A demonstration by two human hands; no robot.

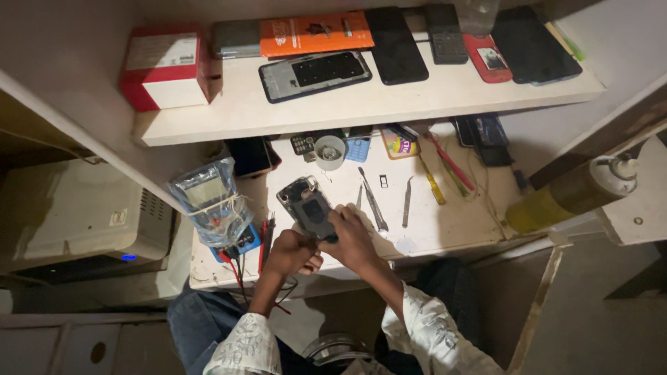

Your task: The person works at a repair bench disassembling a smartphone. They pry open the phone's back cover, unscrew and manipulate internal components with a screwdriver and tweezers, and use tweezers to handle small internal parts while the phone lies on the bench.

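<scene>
While both hands grip it, an opened dark smartphone with its back cover off [308, 207] sits tilted above the white workbench [445, 229].

Left hand [292, 251] clasps the phone's lower edge from below; right hand [353, 239] grasps its lower right side. Metal tweezers [373, 200] and a flat metal pry tool [406, 203] lie just beside; a plastic-wrapped multimeter [214, 201] stands to the left.

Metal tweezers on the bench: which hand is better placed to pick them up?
Right hand: it lies nearest the tweezers, just beyond its fingers. The left hand sits farther off, on the opened phone.
</scene>
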